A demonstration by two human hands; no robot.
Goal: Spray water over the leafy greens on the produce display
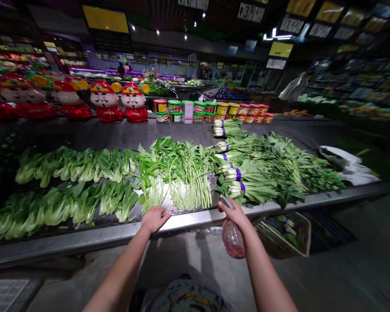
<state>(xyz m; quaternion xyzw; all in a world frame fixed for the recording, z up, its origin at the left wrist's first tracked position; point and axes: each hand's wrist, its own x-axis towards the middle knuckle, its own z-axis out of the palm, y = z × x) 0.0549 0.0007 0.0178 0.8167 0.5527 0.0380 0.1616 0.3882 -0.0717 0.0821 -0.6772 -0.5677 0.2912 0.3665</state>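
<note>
My right hand (234,211) is wrapped around the neck and grey trigger of a clear pink spray bottle (233,240), which hangs upright in front of the display. Some liquid shows at the bottle's base. On the metal front rail (188,220) rests my left hand (155,219), thumb apart and nothing held. Just beyond it lie loose leafy greens with long stems (178,173) on a perforated metal shelf. To their right are bundles of greens with purple bands (238,188), close to my right hand. Rows of bok choy (68,203) lie on the left.
Small lidded tubs (198,112) are stacked along the back ledge, beside red-capped figurine containers (104,102). A crate (289,236) with greens stands on the floor below, at the right. White plastic bags (349,164) lie at the shelf's right end.
</note>
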